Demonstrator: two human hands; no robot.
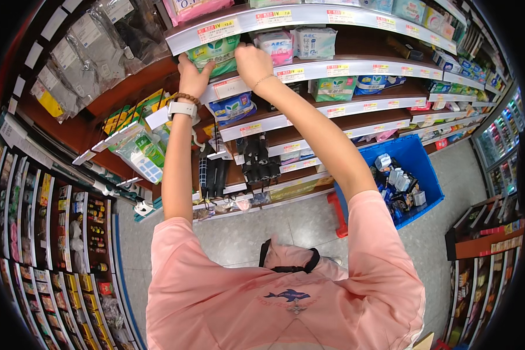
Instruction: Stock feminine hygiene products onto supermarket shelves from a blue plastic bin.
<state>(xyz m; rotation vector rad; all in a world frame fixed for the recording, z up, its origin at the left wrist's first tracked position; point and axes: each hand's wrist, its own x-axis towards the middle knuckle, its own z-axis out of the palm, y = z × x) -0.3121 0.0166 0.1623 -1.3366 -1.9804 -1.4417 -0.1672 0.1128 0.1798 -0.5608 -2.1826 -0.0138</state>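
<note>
A green soft pack of sanitary pads (215, 54) stands at the left end of a store shelf, under a price rail. My left hand (194, 74) grips its left side, with the thumb over its front. At its right edge is my right hand (253, 63), with curled fingers; whether they pinch the pack is hidden. Just right of that hand stand a pink-and-white pack (276, 47) and a pale blue pack (316, 42). Blue packs (231, 108) lie on the shelf below.
A blue plastic crate (435, 183) holding small boxes and packs stands at the right, beside a red frame part (337, 214). Folded umbrellas (259, 159) hang below the shelves. Bagged grey socks (85, 35) hang at the upper left. More store shelving (48, 227) runs along the left.
</note>
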